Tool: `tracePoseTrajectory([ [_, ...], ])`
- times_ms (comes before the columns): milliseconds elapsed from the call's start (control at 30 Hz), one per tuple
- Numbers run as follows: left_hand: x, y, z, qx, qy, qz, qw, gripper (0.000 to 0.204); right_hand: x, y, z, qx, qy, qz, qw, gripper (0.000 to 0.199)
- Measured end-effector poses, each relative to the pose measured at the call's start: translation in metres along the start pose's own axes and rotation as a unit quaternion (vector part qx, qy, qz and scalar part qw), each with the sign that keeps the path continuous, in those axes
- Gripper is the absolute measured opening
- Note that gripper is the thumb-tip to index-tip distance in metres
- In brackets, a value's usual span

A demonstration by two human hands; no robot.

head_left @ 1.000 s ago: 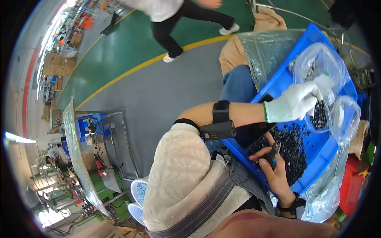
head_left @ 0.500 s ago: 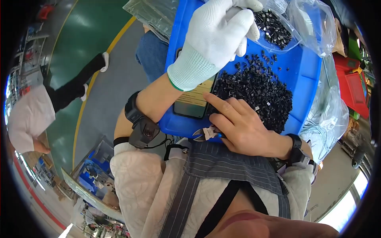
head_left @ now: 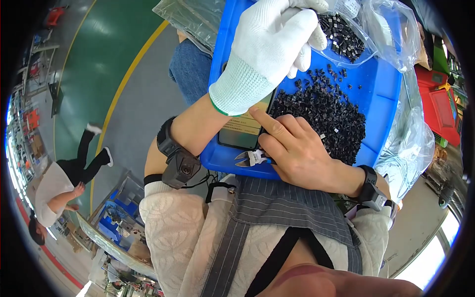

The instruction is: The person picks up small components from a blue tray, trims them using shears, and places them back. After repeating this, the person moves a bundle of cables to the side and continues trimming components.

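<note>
My left hand [head_left: 273, 42], in a white knitted glove, hovers above the blue tray with its fingers curled. Anything inside those fingers is hidden. Beneath its wrist lies a smartphone [head_left: 240, 129] with a lit, yellowish screen, partly covered by the glove. My bare right hand [head_left: 303, 156] stretches its index finger onto the screen's edge. Its other fingers are folded around small side cutters [head_left: 253, 158], whose metal jaws stick out to the left. A heap of small black parts [head_left: 321, 116] lies on the tray beside that hand.
The blue tray [head_left: 383, 99] rests before me. A clear plastic bag [head_left: 391, 29] holding more black parts [head_left: 341, 38] sits at its far right. Red bins [head_left: 440, 106] stand to the right. At the left, a person [head_left: 54, 188] is on the walkway.
My right index finger has slid slightly up and left on the phone, and the cutters have shifted with the hand. My left hand is nearly still. The person at left has moved nearer the lower left.
</note>
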State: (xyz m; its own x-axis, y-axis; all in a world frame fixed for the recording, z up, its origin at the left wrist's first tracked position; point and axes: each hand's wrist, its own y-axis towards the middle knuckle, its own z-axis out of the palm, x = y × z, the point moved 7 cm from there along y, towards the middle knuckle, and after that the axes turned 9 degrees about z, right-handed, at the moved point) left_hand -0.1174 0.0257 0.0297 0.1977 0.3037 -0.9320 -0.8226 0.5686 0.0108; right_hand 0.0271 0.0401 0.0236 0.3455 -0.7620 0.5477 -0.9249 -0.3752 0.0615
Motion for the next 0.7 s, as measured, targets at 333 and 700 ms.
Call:
tracePoseTrajectory([
  [333, 0.001, -0.007, 0.02, -0.006, -0.031, 0.066, 0.997, 0.018, -0.003, -0.013, -0.013, 0.046, 0.033, 0.032, 0.998, 0.038],
  [700, 0.018, -0.021, 0.037, -0.023, 0.149, 0.228, 0.962, 0.011, -0.043, -0.064, -0.03, -0.021, 0.296, 0.209, 0.932, 0.019],
])
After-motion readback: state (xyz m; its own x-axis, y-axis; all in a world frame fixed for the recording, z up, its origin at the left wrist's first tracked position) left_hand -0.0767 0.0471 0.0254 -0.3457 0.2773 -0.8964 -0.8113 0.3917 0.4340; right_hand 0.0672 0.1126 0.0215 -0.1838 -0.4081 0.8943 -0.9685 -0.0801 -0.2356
